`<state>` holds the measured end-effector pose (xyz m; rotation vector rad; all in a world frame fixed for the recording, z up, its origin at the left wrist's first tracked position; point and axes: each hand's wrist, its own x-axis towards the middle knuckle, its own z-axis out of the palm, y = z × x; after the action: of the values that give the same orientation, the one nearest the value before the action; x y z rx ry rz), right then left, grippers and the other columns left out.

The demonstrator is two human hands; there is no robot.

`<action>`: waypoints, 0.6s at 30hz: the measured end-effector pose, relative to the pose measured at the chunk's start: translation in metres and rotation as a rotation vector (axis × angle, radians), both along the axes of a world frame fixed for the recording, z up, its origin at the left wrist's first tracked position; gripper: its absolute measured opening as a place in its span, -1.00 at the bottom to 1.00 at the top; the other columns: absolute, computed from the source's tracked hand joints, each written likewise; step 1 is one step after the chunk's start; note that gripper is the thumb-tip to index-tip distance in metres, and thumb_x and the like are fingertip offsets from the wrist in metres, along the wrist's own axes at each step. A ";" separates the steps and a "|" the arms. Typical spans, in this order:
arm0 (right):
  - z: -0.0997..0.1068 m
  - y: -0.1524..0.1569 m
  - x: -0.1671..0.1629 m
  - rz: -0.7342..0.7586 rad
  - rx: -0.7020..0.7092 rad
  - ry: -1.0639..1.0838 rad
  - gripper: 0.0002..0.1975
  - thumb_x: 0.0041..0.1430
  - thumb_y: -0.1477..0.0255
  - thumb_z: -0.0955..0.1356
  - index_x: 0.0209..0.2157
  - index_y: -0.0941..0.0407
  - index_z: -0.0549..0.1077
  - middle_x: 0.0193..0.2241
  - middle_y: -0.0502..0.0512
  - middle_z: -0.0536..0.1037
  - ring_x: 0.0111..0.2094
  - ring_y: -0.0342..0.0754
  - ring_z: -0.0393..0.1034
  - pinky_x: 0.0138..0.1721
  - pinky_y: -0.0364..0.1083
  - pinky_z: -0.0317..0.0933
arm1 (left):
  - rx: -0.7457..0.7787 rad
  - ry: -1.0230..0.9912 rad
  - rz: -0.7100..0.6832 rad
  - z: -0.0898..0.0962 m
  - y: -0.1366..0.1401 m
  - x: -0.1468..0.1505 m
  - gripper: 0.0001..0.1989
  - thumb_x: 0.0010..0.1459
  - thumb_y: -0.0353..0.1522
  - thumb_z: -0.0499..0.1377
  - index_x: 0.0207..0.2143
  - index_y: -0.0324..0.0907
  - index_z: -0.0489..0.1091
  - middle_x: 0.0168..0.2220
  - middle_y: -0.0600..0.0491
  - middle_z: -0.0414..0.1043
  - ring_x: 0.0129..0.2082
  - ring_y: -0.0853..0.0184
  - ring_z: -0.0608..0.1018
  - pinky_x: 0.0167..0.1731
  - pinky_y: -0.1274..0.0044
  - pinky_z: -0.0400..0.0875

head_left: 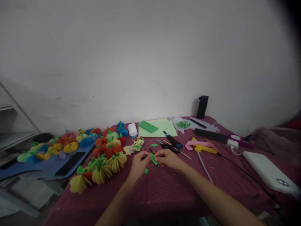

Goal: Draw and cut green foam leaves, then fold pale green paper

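Note:
Between my hands is a small green paper strip [154, 159], pinched from both sides. My left hand [140, 160] grips its left end with thumb and fingers, and my right hand [166, 157] pinches its right side. Just below my left fingers lies a small green paper square [146, 171]. Beyond the fingertips rests a cut green leaf shape [154, 145]. Black-handled scissors [172, 147] lie behind my right hand, beside a blue and black utility knife [172, 139]. Pale yellow paper scraps [138, 143] sit behind my left hand.
Colourful paper pumpkins [101, 168] crowd the table's left side. At the back are pale green sheets [162, 128], a green paper piece [148, 126] and a white roll [132, 129]. A yellow glue gun [205, 148], power strip [211, 135], white power bank [270, 172] and black bottle [202, 107] stand right.

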<state>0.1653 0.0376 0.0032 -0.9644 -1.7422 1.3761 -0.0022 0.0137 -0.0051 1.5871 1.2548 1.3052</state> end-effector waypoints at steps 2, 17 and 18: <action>0.003 0.001 0.005 -0.059 0.017 0.022 -0.81 -0.06 0.32 0.34 -0.49 0.18 0.44 -0.69 -0.10 0.35 -0.66 -0.22 0.17 -0.60 -0.22 0.01 | -0.008 -0.049 -0.014 0.002 0.006 0.004 -0.78 0.01 -0.23 0.14 -0.51 -0.22 0.32 -0.61 0.17 0.28 -0.60 0.46 0.33 -0.57 0.62 0.23; 0.018 0.027 0.024 -0.158 0.010 0.178 -0.74 -0.08 0.26 0.38 -0.39 0.16 0.41 -0.62 -0.07 0.43 -0.66 -0.23 0.21 -0.61 -0.23 0.05 | -0.066 -0.221 -0.139 0.018 0.038 0.028 -0.73 -0.08 -0.21 0.24 -0.48 -0.19 0.25 -0.62 0.16 0.34 -0.62 0.42 0.41 -0.63 0.64 0.21; 0.016 0.028 0.023 -0.143 -0.001 0.183 -0.75 -0.09 0.27 0.39 -0.43 0.17 0.42 -0.61 -0.06 0.45 -0.65 -0.23 0.22 -0.60 -0.22 0.07 | -0.069 -0.228 -0.144 0.017 0.038 0.029 -0.73 -0.09 -0.21 0.24 -0.49 -0.19 0.24 -0.61 0.15 0.35 -0.62 0.42 0.42 -0.62 0.64 0.22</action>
<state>0.1881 0.0656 0.0196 -0.9141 -1.5083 1.3292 0.0267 0.0519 0.0120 1.4091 1.0164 1.2960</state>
